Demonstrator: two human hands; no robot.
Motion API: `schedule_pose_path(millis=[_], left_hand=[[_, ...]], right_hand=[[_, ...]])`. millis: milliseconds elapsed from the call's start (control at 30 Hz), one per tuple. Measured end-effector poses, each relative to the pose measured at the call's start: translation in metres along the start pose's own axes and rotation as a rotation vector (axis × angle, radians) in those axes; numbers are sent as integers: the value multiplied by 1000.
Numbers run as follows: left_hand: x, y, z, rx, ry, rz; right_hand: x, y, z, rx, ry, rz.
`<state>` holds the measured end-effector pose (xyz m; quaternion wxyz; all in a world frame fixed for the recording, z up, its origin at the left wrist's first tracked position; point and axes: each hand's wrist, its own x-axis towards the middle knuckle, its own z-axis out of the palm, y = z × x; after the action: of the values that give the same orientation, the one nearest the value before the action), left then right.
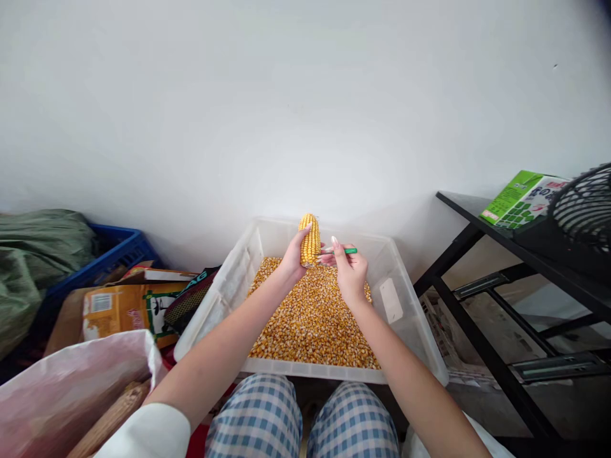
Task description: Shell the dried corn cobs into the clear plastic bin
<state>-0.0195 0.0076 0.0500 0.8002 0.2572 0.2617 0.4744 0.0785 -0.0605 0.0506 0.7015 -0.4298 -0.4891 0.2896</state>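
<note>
My left hand (294,256) is wrapped around an ear of corn (310,240), holding it upright with its yellow kernel rows showing. My right hand (349,270) pinches a small tool with a green handle (351,250); its thin metal tip reaches to the lower right side of the ear. What kind of tool it is, I cannot make out. Both hands are over a translucent plastic bin (398,280). Loose corn kernels (310,324) cover the bottom of the bin.
To the left are a white sack (95,362) with cobs inside, a yellow package (114,308) and a blue crate (119,245). On the right, a black metal-framed table (477,222) carries a green box (520,197) and a fan (585,207). A white wall rises behind the bin.
</note>
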Motion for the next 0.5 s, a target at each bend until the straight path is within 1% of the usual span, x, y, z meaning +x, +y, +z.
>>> schedule_pose_path(millis=[133, 233, 400, 500], left_hand=[[-2, -2, 0, 56, -9, 91], [-1, -4, -3, 66, 9, 124], [3, -8, -7, 71, 35, 180], [2, -10, -7, 61, 65, 211]], right_hand=[[-2, 3, 3, 33, 10, 34], [-6, 5, 4, 8, 9, 15], [-12, 9, 5, -104, 20, -60], [-12, 11, 6, -63, 35, -31]])
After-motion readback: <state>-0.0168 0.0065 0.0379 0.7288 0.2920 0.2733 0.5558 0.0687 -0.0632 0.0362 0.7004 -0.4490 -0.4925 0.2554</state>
